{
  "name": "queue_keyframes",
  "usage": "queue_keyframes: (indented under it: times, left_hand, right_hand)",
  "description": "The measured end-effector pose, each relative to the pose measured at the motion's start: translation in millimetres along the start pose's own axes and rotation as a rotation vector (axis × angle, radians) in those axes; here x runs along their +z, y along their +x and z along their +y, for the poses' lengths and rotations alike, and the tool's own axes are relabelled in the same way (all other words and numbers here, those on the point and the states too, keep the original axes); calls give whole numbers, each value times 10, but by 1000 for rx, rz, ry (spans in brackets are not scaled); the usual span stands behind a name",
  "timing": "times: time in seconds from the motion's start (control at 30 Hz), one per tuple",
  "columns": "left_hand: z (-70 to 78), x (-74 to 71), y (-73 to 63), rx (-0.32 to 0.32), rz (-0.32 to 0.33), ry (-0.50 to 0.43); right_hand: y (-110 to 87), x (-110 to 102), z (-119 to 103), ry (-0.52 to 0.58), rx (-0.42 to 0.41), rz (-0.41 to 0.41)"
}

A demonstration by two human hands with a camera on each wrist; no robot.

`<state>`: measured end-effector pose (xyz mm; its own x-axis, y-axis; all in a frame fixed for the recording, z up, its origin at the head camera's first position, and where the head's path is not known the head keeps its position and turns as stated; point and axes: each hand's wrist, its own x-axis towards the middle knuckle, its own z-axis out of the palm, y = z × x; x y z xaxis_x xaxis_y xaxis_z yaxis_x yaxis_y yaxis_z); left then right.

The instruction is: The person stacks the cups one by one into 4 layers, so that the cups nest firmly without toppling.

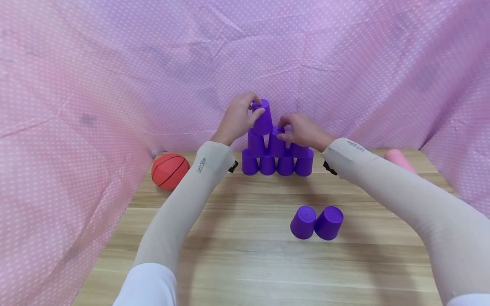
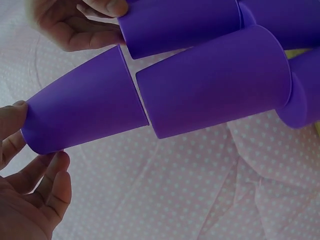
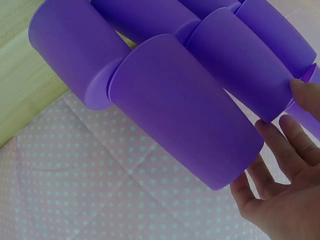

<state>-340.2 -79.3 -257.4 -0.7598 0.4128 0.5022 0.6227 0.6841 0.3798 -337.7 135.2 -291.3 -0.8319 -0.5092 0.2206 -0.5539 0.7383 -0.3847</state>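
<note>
— Considering the left hand [image 1: 239,115] first, what is gripped, and where is it located?

— The top cup [image 1: 263,121], purple and mouth down, is gripped near its narrow end between thumb and fingers. It is positioned directly over the second row [image 1: 298,151] of cups.

— How is its long axis set?

— The axis is set close to vertical, with a slight lean shown in the head view. The wide rim is directed downward, away from the left hand.

— By what relation is correct seating judged to be governed?

— By the rim against two supports: the left cup [image 1: 255,144] and the middle cup [image 1: 276,148] of the second row. The gap between these is spanned by the rim, as is shown in the left wrist view. Whether full contact is made cannot be told.

— How is the right hand [image 1: 305,129] employed?

— The middle cup is pinched near its upper end by the right hand, which is placed lower and to the right of the top cup. The top cup is therefore nearer to the left hand.

— What is found underneath?

— The second row is carried by a bottom row [image 1: 267,165] of four cups on the bench [image 1: 237,263]. Two separate cups [image 1: 329,223] are stood mouth down on the near side, untouched by either hand.
</note>
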Motion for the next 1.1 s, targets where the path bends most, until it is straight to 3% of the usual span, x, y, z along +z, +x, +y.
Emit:
queue_keyframes:
  times: [0.1,0.33,0.43,0.53,0.7,0.8,0.93,1.1]
  left_hand:
    - [-2,39,21,-33,-16,-14]
    - [3,54,14,-35,-13,-14]
    - [5,39,-25,-41,7,5]
    - [27,-9,-110,7,67,26]
    - [102,-98,-347,194,170,4]
    - [175,-111,-541,294,149,-3]
    - [281,-76,-844,373,107,-3]
    - [349,53,-1236,402,29,-34]
  right_hand:
    - [-5,8,8,2,-3,10]
    - [0,10,4,13,-11,20]
    - [-32,-21,1,26,-4,24]
    - [-107,-83,-12,31,7,37]
    - [-322,-195,-60,1,-72,96]
    - [-504,-237,-88,-44,-190,136]
    - [-810,-232,-133,-108,-365,197]
    - [-1378,-117,-144,-148,-436,185]
